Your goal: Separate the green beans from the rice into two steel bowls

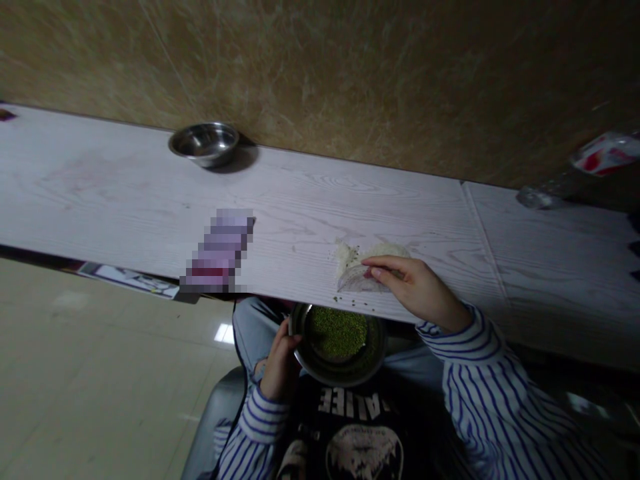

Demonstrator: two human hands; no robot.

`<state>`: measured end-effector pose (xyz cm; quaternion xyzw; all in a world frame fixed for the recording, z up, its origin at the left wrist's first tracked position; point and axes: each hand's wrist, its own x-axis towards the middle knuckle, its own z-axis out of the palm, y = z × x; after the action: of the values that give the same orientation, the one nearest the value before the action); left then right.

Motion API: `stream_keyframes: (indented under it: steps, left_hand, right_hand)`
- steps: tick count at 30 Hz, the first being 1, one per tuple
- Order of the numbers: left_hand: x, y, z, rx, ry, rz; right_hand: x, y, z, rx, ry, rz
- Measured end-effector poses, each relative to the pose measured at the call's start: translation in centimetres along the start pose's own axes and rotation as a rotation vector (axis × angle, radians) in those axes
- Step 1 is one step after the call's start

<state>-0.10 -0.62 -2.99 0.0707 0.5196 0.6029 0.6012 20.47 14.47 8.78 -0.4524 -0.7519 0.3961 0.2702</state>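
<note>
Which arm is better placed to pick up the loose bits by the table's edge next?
Probably the right grip: it is over the table, close to the loose bits. The left grip is busy holding the bowl.

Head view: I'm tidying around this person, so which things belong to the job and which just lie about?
In use, apparently:
metal bowl, in the left hand
green grains inside
plastic-looking bag, at the right hand

Likely lying about:
purplish pixelated item
clear bottle
second bowl, by the wall
</note>
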Motion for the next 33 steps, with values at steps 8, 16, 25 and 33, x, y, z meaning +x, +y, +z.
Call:
stream_keyframes:
  steps: [8,16,25,33]
  left_hand:
    - [0.0,-0.1,0.0,-0.02,-0.03,0.014]
    - [0.1,-0.6,-0.4,-0.004,-0.034,0.002]
    - [-0.2,0.2,0.6,0.047,-0.007,0.015]
    - [-1.0,-0.8,1.2,0.036,-0.052,-0.002]
  right_hand:
    - [-0.7,-0.1,-0.4,0.027,-0.002,0.036]
    - [-0.4,0.9,-0.3,0.073,0.052,0.051]
    - [-5.1,0.8,-1.6,-0.026,0.275,0.14]
    - [-10.7,1.3,0.1,-0.115,0.539,0.177]
